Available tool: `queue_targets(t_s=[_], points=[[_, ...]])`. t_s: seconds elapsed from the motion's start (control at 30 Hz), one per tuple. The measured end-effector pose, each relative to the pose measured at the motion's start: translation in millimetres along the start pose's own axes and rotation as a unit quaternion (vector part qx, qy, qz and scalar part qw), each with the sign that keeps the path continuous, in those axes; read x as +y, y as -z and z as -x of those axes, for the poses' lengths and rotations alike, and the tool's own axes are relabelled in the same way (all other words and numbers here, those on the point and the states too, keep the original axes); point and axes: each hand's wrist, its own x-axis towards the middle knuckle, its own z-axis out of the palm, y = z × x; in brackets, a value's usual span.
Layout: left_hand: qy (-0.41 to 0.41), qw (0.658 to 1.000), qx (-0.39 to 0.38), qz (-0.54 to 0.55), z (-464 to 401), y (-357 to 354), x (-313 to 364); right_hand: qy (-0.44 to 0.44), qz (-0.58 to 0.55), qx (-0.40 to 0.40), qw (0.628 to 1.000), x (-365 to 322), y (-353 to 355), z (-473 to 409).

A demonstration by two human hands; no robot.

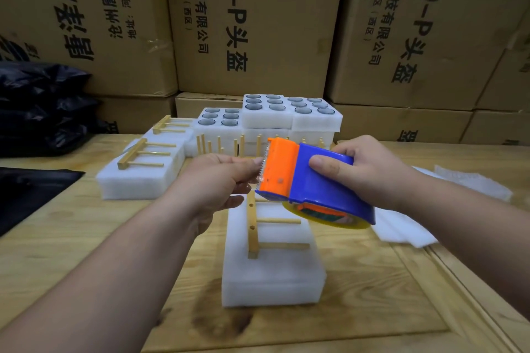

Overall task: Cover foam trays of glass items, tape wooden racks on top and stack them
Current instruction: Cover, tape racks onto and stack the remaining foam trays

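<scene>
Head view: nearest, a covered foam tray (272,272) carries a wooden rack (258,226), untaped as far as I can tell. Just above it, the right hand (370,169) grips the tape dispenser (309,183); the left hand (220,180) pinches its tape end. Beyond, finished trays (143,175) lie; farther, open trays (275,112) await covers.

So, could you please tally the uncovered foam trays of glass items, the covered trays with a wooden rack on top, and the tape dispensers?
Uncovered foam trays: 3
Covered trays with wooden rack on top: 3
Tape dispenser: 1
Total: 7
</scene>
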Motion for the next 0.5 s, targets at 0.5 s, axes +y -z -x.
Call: queue_targets(t_s=[0.5], points=[[-0.022,0.999,0.021,0.039,-6,26,1,0.018,0.062,-0.014,0.998,10,25,3]])
